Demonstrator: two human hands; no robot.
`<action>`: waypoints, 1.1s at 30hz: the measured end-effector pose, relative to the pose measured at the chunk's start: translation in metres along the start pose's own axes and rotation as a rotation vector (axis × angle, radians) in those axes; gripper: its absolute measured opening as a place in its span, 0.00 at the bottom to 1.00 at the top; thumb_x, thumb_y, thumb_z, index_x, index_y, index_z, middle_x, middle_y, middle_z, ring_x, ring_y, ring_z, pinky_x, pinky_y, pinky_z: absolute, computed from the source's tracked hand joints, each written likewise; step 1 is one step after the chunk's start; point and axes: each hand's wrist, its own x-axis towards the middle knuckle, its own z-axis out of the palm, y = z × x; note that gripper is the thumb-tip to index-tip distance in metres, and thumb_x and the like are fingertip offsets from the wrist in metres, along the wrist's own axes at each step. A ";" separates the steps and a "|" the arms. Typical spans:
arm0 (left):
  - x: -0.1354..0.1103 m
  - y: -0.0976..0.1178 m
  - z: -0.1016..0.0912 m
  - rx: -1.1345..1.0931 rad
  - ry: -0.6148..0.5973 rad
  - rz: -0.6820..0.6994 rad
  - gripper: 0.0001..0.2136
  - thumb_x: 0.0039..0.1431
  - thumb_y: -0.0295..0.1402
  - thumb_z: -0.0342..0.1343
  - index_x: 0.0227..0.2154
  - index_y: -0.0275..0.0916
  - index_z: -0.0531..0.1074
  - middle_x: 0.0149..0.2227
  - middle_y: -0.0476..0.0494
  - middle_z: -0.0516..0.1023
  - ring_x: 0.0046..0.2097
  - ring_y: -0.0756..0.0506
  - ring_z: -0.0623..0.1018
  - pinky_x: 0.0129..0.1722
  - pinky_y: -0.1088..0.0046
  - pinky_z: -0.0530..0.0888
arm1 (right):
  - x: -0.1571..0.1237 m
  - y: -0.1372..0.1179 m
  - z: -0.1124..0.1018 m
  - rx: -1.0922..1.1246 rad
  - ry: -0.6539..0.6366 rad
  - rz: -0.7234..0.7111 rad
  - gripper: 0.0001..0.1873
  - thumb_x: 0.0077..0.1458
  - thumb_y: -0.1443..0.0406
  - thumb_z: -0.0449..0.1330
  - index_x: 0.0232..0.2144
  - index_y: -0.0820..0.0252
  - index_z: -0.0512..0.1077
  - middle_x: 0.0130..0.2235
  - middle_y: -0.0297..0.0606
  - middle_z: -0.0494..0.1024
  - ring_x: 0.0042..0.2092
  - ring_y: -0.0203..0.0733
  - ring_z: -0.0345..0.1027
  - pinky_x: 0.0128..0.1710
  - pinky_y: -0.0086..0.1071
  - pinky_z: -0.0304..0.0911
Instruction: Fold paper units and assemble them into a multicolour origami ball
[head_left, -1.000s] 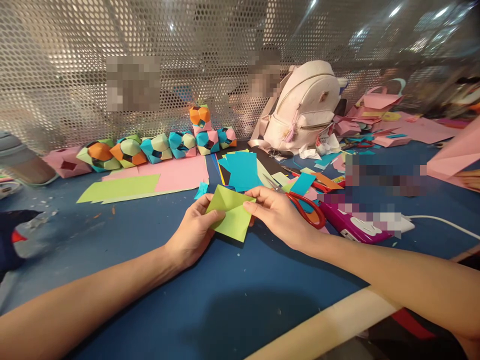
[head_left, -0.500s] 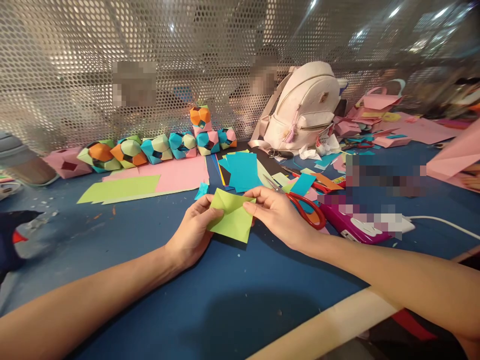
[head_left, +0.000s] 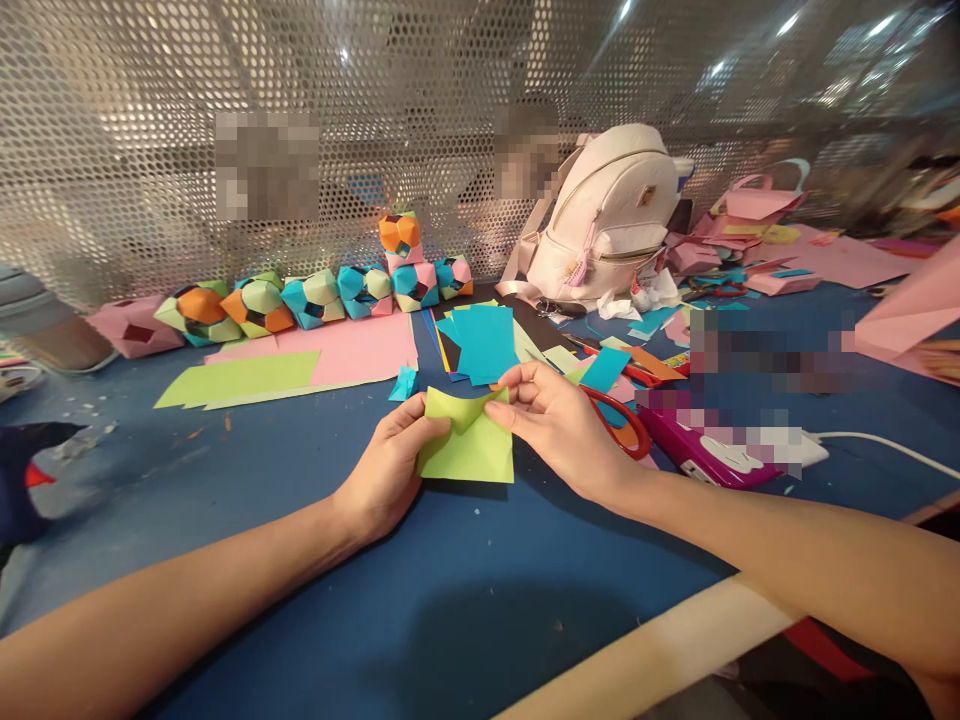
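A square of light green paper point(head_left: 469, 450) is held up over the blue table, its top edge bowed. My left hand point(head_left: 386, 465) pinches its left side, thumb on the front face. At the upper right corner, my right hand point(head_left: 562, 430) grips the same sheet between thumb and fingers. The fingertips behind the paper are hidden. Just beyond it lies a stack of bright blue paper point(head_left: 487, 342), and a small folded blue piece point(head_left: 404, 383) sits near my left fingers. Orange-handled scissors point(head_left: 630, 425) lie partly behind my right hand.
Folded paper balls point(head_left: 259, 304) line the back by a perforated metal screen point(head_left: 435, 130). Pink and green sheets point(head_left: 360, 352) lie before them. A white backpack point(head_left: 611, 215), a purple case point(head_left: 697, 435) with a white cable, and paper scraps stand right; a cup point(head_left: 52, 320) stands left.
The green paper has turned from a tilted position to nearly square-on, and its top edge now curves. Both hands keep hold of it, with my right hand shifted slightly.
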 end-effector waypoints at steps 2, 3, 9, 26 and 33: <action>0.000 0.000 0.000 -0.004 -0.008 -0.003 0.13 0.46 0.30 0.61 0.38 0.37 0.76 0.37 0.44 0.81 0.38 0.42 0.79 0.38 0.69 0.72 | 0.000 0.000 0.000 -0.013 0.008 -0.011 0.13 0.50 0.61 0.63 0.33 0.59 0.63 0.28 0.29 0.66 0.30 0.31 0.61 0.29 0.28 0.58; -0.001 0.000 0.000 -0.005 -0.013 -0.005 0.13 0.46 0.30 0.62 0.38 0.37 0.76 0.37 0.44 0.81 0.39 0.42 0.79 0.38 0.69 0.72 | -0.001 -0.001 -0.001 -0.024 0.012 -0.018 0.13 0.50 0.60 0.63 0.32 0.59 0.63 0.28 0.28 0.65 0.29 0.31 0.60 0.29 0.28 0.57; -0.002 0.001 0.002 -0.011 -0.028 -0.011 0.13 0.44 0.29 0.65 0.36 0.37 0.75 0.36 0.43 0.81 0.39 0.42 0.79 0.39 0.67 0.73 | -0.002 -0.004 -0.002 -0.056 -0.004 -0.043 0.13 0.50 0.59 0.63 0.33 0.59 0.65 0.28 0.30 0.66 0.29 0.32 0.60 0.28 0.28 0.57; 0.000 -0.003 0.002 0.017 -0.046 0.023 0.16 0.42 0.29 0.67 0.38 0.37 0.75 0.37 0.42 0.81 0.40 0.41 0.79 0.40 0.66 0.73 | -0.009 -0.011 0.002 -0.194 -0.051 -0.095 0.08 0.52 0.59 0.60 0.31 0.57 0.69 0.23 0.29 0.65 0.26 0.33 0.58 0.25 0.29 0.56; -0.002 -0.001 0.002 0.038 -0.014 0.020 0.14 0.44 0.31 0.65 0.36 0.37 0.73 0.35 0.45 0.80 0.36 0.44 0.77 0.36 0.69 0.70 | -0.008 -0.008 0.002 -0.248 -0.072 -0.072 0.09 0.52 0.59 0.60 0.33 0.58 0.69 0.23 0.28 0.64 0.26 0.33 0.58 0.25 0.28 0.57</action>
